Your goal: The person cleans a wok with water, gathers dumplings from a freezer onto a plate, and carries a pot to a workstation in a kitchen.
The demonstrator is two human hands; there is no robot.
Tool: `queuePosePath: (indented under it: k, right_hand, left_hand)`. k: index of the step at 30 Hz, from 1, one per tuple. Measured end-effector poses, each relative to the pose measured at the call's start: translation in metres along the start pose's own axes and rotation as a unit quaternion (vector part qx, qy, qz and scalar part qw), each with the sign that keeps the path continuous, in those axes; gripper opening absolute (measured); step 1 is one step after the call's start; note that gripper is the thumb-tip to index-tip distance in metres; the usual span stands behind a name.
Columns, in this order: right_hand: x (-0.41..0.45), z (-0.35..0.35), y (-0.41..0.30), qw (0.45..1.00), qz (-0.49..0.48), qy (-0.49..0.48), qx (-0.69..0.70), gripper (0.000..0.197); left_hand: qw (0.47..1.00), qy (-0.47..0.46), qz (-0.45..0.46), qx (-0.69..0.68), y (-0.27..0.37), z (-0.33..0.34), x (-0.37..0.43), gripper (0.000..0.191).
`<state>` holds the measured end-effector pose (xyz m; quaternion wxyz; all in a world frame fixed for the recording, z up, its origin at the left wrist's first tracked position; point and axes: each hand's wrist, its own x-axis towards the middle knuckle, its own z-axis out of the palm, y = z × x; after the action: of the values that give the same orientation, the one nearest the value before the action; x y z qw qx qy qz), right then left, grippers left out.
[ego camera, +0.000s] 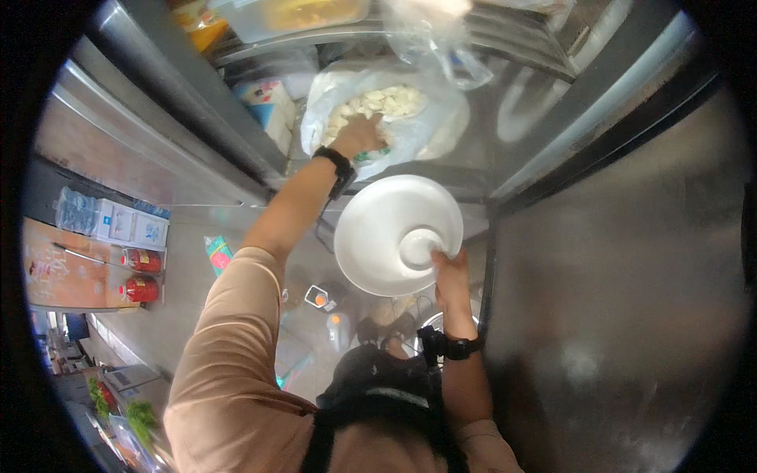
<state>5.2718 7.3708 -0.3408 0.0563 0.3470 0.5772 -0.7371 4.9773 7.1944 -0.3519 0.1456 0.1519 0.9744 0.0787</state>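
My left hand (358, 135) reaches into an open plastic bag (423, 133) on a metal shelf, its fingers among pale, lumpy pieces of food (396, 100) that may be dumplings. Whether the fingers hold a piece cannot be told. My right hand (450, 269) grips the rim of a wide white plate (372, 236) with a small round dish-like part (419, 248) near that edge. The plate is just in front of the shelf, below the bag, with nothing seen on it. Each wrist wears a black band.
White and blue boxes (275, 121) stand left of the bag. Above are a clear plastic container (290, 15) and another plastic bag (437, 41). A metal door (609, 266) fills the right side. Bottles with red labels (141, 290) stand far left. An orange-capped bottle (336, 334) is on the floor.
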Motion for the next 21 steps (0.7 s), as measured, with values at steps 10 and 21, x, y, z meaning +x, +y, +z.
queuePosePath:
  k: [10,21]
  right_hand:
    - [0.011,0.021,0.007,0.99,-0.016,-0.011,0.137,0.047]
    - [0.015,0.021,0.008,0.976,0.019,-0.039,0.212,0.05]
  left_hand:
    - [0.992,0.053,0.074,-0.088,-0.033,-0.011,0.024,0.068]
    - [0.957,-0.073,0.257,-0.116,-0.003,-0.085,-0.065,0.05]
